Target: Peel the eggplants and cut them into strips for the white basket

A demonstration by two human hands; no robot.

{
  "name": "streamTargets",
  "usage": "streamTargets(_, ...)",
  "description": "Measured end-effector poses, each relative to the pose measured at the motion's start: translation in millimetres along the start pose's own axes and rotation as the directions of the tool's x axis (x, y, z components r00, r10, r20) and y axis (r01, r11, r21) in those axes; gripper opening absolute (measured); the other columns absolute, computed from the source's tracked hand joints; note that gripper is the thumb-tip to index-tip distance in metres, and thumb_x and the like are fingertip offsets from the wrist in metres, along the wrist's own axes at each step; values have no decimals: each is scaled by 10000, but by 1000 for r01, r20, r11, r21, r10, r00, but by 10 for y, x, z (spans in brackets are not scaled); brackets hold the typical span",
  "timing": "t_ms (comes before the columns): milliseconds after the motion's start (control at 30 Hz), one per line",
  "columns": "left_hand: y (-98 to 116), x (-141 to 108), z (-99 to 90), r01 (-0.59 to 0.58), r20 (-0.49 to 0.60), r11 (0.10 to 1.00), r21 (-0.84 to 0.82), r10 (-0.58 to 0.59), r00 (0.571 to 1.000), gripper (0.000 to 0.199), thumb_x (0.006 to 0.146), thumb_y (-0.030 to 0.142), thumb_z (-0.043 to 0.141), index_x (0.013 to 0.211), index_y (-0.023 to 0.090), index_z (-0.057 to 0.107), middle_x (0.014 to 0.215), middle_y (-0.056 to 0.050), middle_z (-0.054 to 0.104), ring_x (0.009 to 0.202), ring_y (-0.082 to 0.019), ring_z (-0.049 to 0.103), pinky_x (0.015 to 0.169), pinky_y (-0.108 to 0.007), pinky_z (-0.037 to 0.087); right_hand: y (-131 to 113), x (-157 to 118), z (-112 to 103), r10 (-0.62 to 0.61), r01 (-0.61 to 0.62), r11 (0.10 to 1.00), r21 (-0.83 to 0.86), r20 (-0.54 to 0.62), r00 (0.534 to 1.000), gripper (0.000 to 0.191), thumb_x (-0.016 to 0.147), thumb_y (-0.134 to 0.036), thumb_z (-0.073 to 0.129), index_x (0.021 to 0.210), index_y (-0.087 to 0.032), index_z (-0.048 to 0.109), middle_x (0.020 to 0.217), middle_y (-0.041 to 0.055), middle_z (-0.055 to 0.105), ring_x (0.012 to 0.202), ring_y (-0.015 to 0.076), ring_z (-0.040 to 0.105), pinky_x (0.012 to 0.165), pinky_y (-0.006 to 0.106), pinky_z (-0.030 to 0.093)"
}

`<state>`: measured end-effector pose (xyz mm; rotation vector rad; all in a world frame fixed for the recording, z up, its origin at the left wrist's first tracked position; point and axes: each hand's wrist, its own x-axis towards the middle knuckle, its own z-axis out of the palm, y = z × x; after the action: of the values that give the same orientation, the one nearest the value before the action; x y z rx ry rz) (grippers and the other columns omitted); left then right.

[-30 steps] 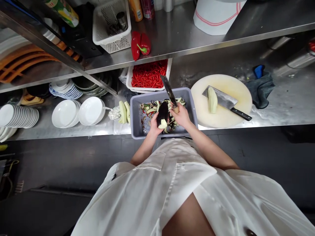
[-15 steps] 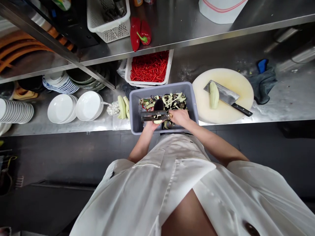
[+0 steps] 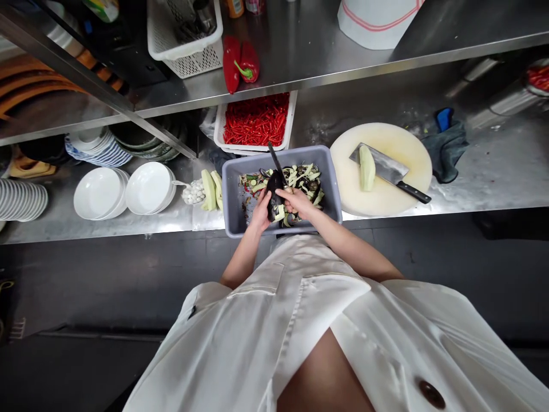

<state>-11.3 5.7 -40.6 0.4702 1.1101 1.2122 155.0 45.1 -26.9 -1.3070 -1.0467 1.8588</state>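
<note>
We note the knife (image 3: 277, 162), crosswise moments ago, now points forward, apparently between strokes: the left hand (image 3: 259, 213) is wrapped round the part-peeled eggplant (image 3: 274, 187) over the grey tub (image 3: 229, 200), the right hand (image 3: 299, 203) round the handle (image 3: 289, 188).

Stacked white bowls (image 3: 148, 187), red peppers (image 3: 249, 59), probably garlic cloves (image 3: 194, 193)

A metal worktop (image 3: 493, 171) catches whitish glare along its front edge. Above the worktop runs a shiny steel shelf (image 3: 300, 54); below the worktop lies dark grey floor (image 3: 128, 274) with faint seams.
</note>
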Motion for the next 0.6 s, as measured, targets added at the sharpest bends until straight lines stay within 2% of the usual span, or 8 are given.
streamTargets(67, 15, 54, 30, -40, -3, 998, -44, 40, 999, 688, 868, 526, 847, 1471, 279, 627, 1245, -42, 793, 1131, -232, 758, 969, -353, 618, -52, 1, 47, -65, 59, 992, -115, -50, 997, 499, 829, -677, 810, 852, -274, 518, 627, -69, 479, 499, 120, 409, 477, 238, 364)
streamTargets(133, 90, 84, 3, -26, -18, 994, -103, 25, 1000, 630, 906, 541, 795, 1437, 235, 651, 1224, -70, 797, 1110, -242, 758, 963, -363, 618, -112, 14, -60, -137, 84, 927, -364, -121, 983, 438, 859, -647, 774, 872, -262, 565, 684, -32, 577, 586, 159, 518, 556, 264, 427)
streamTargets(200, 193, 106, -48, 32, -17, 987, -155, -35, 999, 578, 974, 596, 683, 1374, 179, 684, 1175, -108, 805, 1062, -254, 759, 953, -386, 618, -145, -3, -229, -227, 55, 756, -653, -182, 957, 416, 892, -641, 735, 878, -241, 624, 798, 35, 694, 737, 212, 629, 655, 291, 466)
streamTargets(267, 282, 133, -80, 100, -11, 976, -192, -105, 994, 560, 1035, 617, 571, 1307, 148, 710, 1109, -128, 813, 998, -258, 753, 942, -405, 612, -130, -76, -347, -279, -15, 527, -850, -190, 941, 419, 934, -646, 684, 918, -227, 689, 917, 92, 766, 870, 263, 690, 729, 310, 475)
streamTargets(367, 327, 165, -48, 153, -28, 959, -239, -165, 986, 496, 1066, 575, 544, 1246, 151, 729, 992, -115, 821, 901, -244, 744, 908, -396, 614, -47, -252, -342, -273, 2, 233, -973, -63, 960, 363, 986, -575, 619, 1074, -249, 752, 1005, 104, 809, 940, 293, 731, 787, 325, 475)
streamTargets(433, 304, 149, 3, 208, 3, 943, -260, -215, 977, 463, 1057, 550, 568, 1230, 154, 737, 922, -105, 816, 840, -242, 749, 859, -392, 630, -7, -325, -295, -253, 83, 106, -991, 54, 966, 307, 986, -489, 613, 1141, -269, 762, 1031, 98, 819, 952, 297, 743, 814, 335, 475)
streamTargets(533, 262, 52, 33, 344, 81, 904, -255, -334, 939, 458, 1038, 523, 582, 1225, 137, 742, 883, -122, 805, 785, -260, 762, 775, -402, 648, -31, -245, -359, -266, 78, 91, -993, 51, 963, 263, 981, -409, 597, 1117, -265, 770, 1040, 103, 815, 951, 299, 742, 810, 343, 473)
streamTargets(600, 254, -28, 6, 408, 132, 882, -237, -387, 913, 477, 1041, 524, 565, 1238, 129, 745, 913, -148, 805, 781, -264, 771, 743, -396, 651, -76, -91, -509, -237, -7, 221, -975, -61, 970, 208, 958, -397, 638, 1012, -239, 762, 984, 98, 797, 901, 276, 724, 763, 323, 465)
